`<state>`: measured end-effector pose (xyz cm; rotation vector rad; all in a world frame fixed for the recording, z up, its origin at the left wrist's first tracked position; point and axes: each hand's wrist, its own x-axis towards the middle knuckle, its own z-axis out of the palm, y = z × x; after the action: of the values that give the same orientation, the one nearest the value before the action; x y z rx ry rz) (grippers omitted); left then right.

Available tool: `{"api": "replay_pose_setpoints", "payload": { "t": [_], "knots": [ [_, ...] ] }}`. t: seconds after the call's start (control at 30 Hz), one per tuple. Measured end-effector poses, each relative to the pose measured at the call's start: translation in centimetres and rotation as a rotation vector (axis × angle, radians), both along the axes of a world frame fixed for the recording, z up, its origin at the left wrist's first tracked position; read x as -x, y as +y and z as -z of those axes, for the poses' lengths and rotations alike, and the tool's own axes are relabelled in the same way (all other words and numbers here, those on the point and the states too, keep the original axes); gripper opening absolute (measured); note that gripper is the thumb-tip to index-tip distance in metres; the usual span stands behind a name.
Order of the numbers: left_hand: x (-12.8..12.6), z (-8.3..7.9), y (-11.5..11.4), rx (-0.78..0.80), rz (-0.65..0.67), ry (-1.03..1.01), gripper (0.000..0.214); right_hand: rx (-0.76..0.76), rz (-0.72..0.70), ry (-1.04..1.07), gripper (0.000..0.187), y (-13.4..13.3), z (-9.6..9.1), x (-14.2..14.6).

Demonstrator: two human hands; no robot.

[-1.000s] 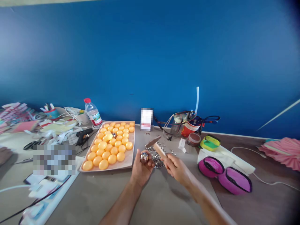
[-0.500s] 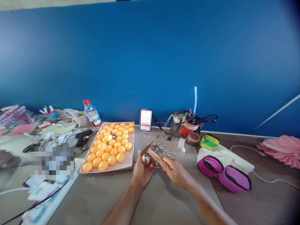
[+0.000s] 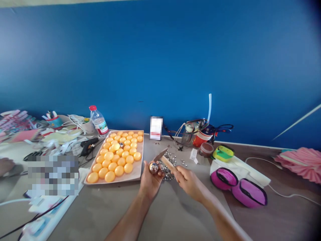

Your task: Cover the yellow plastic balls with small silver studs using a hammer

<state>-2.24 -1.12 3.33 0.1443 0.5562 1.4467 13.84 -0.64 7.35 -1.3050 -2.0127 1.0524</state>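
My left hand [image 3: 149,180] is closed round a small ball covered in shiny silver studs [image 3: 153,167], held up above the table. My right hand [image 3: 188,179] grips the wooden handle of a small hammer [image 3: 164,158], whose head hangs just above and right of the ball. A heap of loose silver studs [image 3: 168,163] lies on the table right behind both hands. Left of them a tray [image 3: 138,170] holds several orange balls [image 3: 115,160], and one studded ball [image 3: 121,145] sits among them.
A water bottle [image 3: 99,122], a black glue gun [image 3: 88,145], scissors and paper scraps crowd the left. An open pink case [image 3: 238,186], a yellow-green case [image 3: 223,152], a tape roll [image 3: 206,149] and a red cup with cables [image 3: 203,133] stand to the right. Blue wall behind.
The hammer head came down onto the studded ball half a second ago and has now risen off it again. My left hand has kept the ball in nearly the same place.
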Motion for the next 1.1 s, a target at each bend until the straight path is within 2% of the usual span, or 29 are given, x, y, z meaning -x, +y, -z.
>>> {"api": "replay_pose_setpoints", "payload": {
  "t": [0.1,0.27,0.43,0.6,0.7,0.77,0.93,1.1],
  "knots": [
    [0.0,-0.1,-0.1,0.048,0.018,-0.002,0.043,0.005,-0.067,-0.072,0.034,-0.2,-0.4,0.1],
    [0.0,-0.3,-0.1,-0.050,0.013,-0.034,0.036,-0.025,-0.016,-0.023,0.032,-0.4,-0.7,-0.1],
    [-0.2,0.1,0.1,0.068,-0.003,0.011,0.042,-0.093,-0.062,-0.125,0.028,-0.4,-0.9,-0.1],
    [-0.1,-0.2,0.0,-0.035,-0.020,-0.027,0.025,-0.110,-0.022,-0.080,0.030,-0.4,-1.0,-0.2],
    [-0.1,-0.3,0.0,0.031,0.025,-0.043,0.024,-0.145,-0.021,-0.134,0.029,-0.2,-0.6,-0.2],
    [-0.1,-0.3,0.0,0.060,0.062,-0.044,0.025,-0.139,-0.020,-0.148,0.029,-0.1,-0.6,-0.2],
    [0.1,0.0,0.1,-0.040,0.019,-0.073,0.016,-0.089,0.003,-0.121,0.030,-0.2,-1.3,-0.3],
    [0.1,0.4,0.2,0.005,0.037,-0.067,0.020,-0.106,-0.030,-0.153,0.029,-0.3,-1.3,-0.3]
  ]
}}
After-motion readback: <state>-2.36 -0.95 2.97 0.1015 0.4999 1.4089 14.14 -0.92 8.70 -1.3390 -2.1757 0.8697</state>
